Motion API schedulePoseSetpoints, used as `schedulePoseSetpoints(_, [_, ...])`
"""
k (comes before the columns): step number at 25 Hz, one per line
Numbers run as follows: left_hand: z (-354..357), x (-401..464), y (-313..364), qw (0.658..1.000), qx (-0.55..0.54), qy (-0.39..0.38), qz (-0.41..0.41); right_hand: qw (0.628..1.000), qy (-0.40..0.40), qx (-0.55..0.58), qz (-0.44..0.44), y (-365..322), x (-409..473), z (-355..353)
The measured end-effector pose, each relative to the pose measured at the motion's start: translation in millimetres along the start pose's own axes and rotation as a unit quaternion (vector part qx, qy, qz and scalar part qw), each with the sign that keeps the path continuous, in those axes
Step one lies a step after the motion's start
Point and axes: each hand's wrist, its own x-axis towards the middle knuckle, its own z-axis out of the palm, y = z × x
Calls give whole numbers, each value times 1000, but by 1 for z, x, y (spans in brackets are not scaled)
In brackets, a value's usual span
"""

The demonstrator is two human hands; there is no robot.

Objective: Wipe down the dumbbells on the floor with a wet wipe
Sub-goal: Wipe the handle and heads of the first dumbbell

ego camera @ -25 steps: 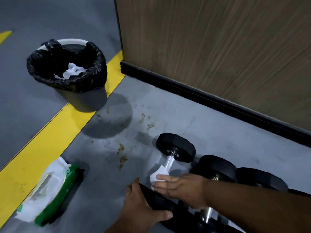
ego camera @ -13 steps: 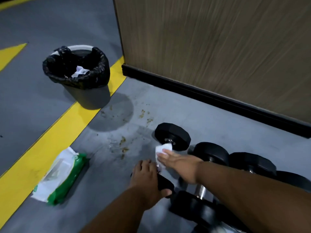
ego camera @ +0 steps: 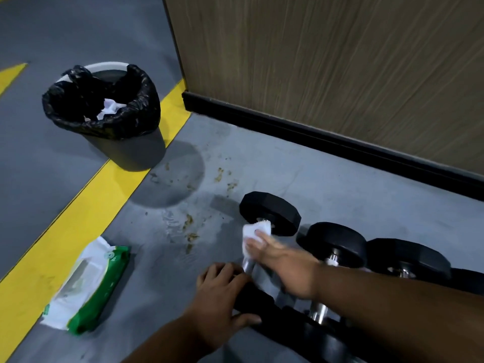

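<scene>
While right hand (ego camera: 282, 260) presses wet wipe (ego camera: 255, 231) round handle of leftmost dumbbell (ego camera: 269, 216), left hand (ego camera: 222, 292) grips near head. Risk: dumbbell rolls toward neighbours on right if steadying grip slackens.

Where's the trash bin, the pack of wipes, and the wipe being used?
trash bin (ego camera: 125, 153), head view, grey side wall.
pack of wipes (ego camera: 86, 286), head view, middle of the pack.
wet wipe (ego camera: 252, 230), head view, white part above the fingers.

Black-headed dumbbells (ego camera: 337, 244) with chrome handles lie side by side along the wall (ego camera: 340, 61); white wet wipe (ego camera: 255, 233) wraps the leftmost handle.
</scene>
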Motion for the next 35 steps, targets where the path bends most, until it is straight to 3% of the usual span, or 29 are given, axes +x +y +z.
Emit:
schedulePoseSetpoints(3, [-1,2,-1,999,-8,-32,-15,992,-54,-28,-112,-11,-10,4])
schedulePoseSetpoints(8, [-11,2,-1,997,-10,-77,-31,999,8,-30,21,4,4,-25])
schedulePoseSetpoints(13, [-14,2,-2,996,-10,-87,-35,987,-82,-59,-124,-10,-2,-2])
schedulePoseSetpoints(17, [-14,0,-8,996,-48,-64,-25,998,-20,-58,12,12,11,-28])
schedulePoseSetpoints(19, [-14,0,-11,996,-50,-65,-27,998,-20,-64,-17,5,7,-11])
schedulePoseSetpoints(22, [-16,2,-13,995,-52,-76,-30,986,-63,-66,-140,-6,3,11])
schedulePoseSetpoints(24, [-20,3,-15,993,-69,-85,-33,991,-66,-66,-91,4,13,-10])
schedulePoseSetpoints(27, [-24,4,-20,992,-84,-93,-33,999,-6,-45,15,13,23,-26])
schedulePoseSetpoints(29, [-24,3,-24,992,-88,-90,-27,999,-14,-47,-12,-2,17,-5])
schedulePoseSetpoints(32, [-26,5,-33,990,-107,-90,-27,987,-59,-60,-139,-17,10,12])
schedulePoseSetpoints(33, [-28,5,-36,988,-118,-96,-27,986,-53,-74,-140,-10,15,3])
schedulePoseSetpoints(35, [-33,7,-45,985,-134,-107,-25,996,-19,-70,-57,5,27,-21])
